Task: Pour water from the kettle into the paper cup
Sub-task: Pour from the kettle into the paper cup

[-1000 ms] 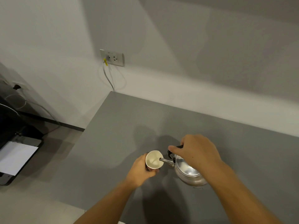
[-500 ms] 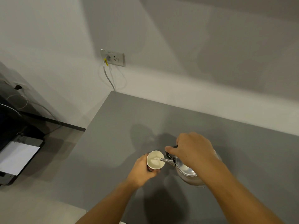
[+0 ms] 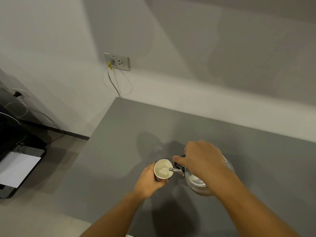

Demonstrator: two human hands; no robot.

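Observation:
A white paper cup (image 3: 161, 165) with a red lower band stands on the grey table (image 3: 256, 151), and my left hand (image 3: 150, 179) wraps around its side. A shiny metal kettle (image 3: 195, 181) hangs tilted to the left just right of the cup. Its spout reaches over the cup's rim, and water lies in the cup under the spout tip. My right hand (image 3: 200, 159) grips the kettle's dark handle from above and hides most of the handle and lid.
The table's left edge runs close to the cup, with floor beyond it. A wall socket (image 3: 118, 61) with a white cable sits on the back wall. A dark printer with white paper (image 3: 15, 168) stands low at the far left.
My right hand has risen and tipped the kettle further toward the cup. The cup and my left hand stay nearly in place.

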